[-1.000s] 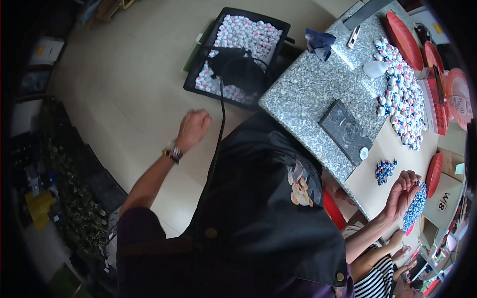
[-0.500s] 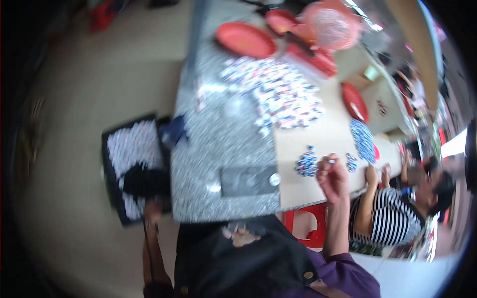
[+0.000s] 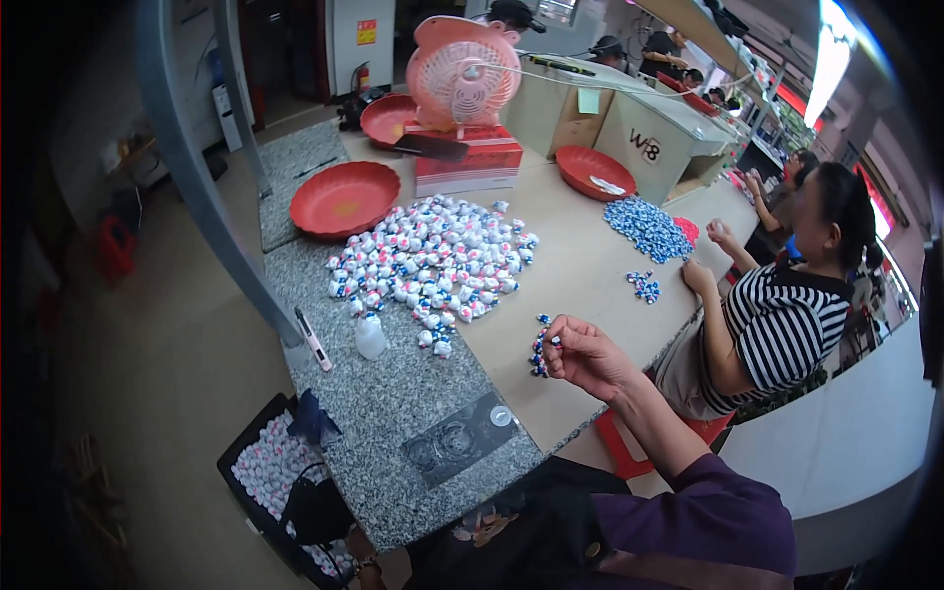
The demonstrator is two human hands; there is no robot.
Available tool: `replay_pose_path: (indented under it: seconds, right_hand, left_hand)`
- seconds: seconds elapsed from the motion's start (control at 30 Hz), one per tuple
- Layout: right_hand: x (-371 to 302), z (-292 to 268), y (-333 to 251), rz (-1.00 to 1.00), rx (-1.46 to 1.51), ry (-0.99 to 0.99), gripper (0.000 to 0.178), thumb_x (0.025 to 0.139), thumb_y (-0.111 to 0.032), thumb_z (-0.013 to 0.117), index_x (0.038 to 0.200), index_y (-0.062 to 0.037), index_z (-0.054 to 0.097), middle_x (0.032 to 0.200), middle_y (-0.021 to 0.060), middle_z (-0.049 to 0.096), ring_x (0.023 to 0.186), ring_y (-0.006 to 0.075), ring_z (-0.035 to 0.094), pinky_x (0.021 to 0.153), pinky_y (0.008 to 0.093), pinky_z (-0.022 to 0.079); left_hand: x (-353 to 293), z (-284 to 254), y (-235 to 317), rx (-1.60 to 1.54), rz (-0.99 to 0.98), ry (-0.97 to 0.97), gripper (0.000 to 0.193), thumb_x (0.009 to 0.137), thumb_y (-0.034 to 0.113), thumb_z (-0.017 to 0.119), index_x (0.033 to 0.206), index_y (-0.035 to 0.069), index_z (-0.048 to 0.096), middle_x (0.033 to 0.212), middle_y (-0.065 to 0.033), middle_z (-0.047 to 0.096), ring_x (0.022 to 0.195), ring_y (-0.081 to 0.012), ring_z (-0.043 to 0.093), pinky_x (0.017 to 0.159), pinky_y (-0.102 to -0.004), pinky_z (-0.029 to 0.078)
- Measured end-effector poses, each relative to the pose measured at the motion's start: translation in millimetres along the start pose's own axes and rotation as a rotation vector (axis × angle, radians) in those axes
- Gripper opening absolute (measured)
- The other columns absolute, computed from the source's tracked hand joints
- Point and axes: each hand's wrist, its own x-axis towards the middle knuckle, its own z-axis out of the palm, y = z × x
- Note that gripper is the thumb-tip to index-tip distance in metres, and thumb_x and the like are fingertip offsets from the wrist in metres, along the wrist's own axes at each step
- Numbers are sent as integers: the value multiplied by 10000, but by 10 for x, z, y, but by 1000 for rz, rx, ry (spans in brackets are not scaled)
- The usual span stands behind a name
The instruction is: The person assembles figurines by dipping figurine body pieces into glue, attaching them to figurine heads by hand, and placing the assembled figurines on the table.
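A small painted piece [image 3: 557, 342] is held in the right hand [image 3: 590, 358] above the beige tabletop [image 3: 560, 265]. Only a pale, dark-edged end projects at the fingertips; the piece is too small and too covered to tell its long axis or which way it points. Thumb and forefinger pinch it, the remaining fingers curling toward the palm. The right forearm slants up and leftward from a purple sleeve [image 3: 698, 521]. Just left of the fingertips, similar blue-and-white pieces [image 3: 538, 362] form a short strip running roughly away from the wearer. A dark slab [image 3: 457, 440] lies nearby, its long axis slanting from near left to far right. The left hand [image 3: 361, 544] hangs low beside the granite corner [image 3: 379, 516], near a black crate [image 3: 252, 436]; its fingers are hidden, their state indeterminable.
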Motion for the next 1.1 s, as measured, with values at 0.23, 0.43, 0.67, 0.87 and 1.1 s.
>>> replay_pose_path:
  seconds: [0.23,0.43,0.67,0.87,1.1]
  right_hand:
    - [-109,-106,-73,-44,-1,11,176,929,-266,620,944,-92,614,792,24,577,689,108,528,634,245,417]
    - [-150,-141,-130,-56,20,-16,197,959,-277,578,994,-84,598,786,3,571,687,97,514,628,244,416]
    - [-214,-240,-60,-44,54,71,237,994,-272,521,1060,-57,596,788,-12,563,689,89,500,649,240,442]
    - [-177,-182,43,62,-59,114,236,967,-111,535,1181,-31,593,822,-14,580,729,66,534,665,209,459]
    - [-233,-141,115,89,-62,47,209,956,-133,564,1137,-38,604,830,-7,588,729,66,544,657,216,458]
  left_hand:
    - [118,28,-177,-184,134,-111,585,811,414,663,1268,66,552,1298,-158,567,1194,-350,527,971,-424,441]
    - [113,137,-342,-225,84,-18,560,822,384,661,1283,86,549,1331,-128,554,1224,-336,510,1000,-400,428]
    - [-220,-340,-37,-784,102,37,367,908,243,546,1246,104,579,1128,-151,661,996,-298,622,803,-388,522]
    - [-971,-277,-784,-1693,49,-199,387,939,221,531,1312,142,467,1106,-121,600,841,-197,565,611,-300,511]
    - [-2261,-1157,992,-1723,-172,47,309,965,145,521,1260,100,440,1015,-50,517,819,-150,497,613,-231,446]
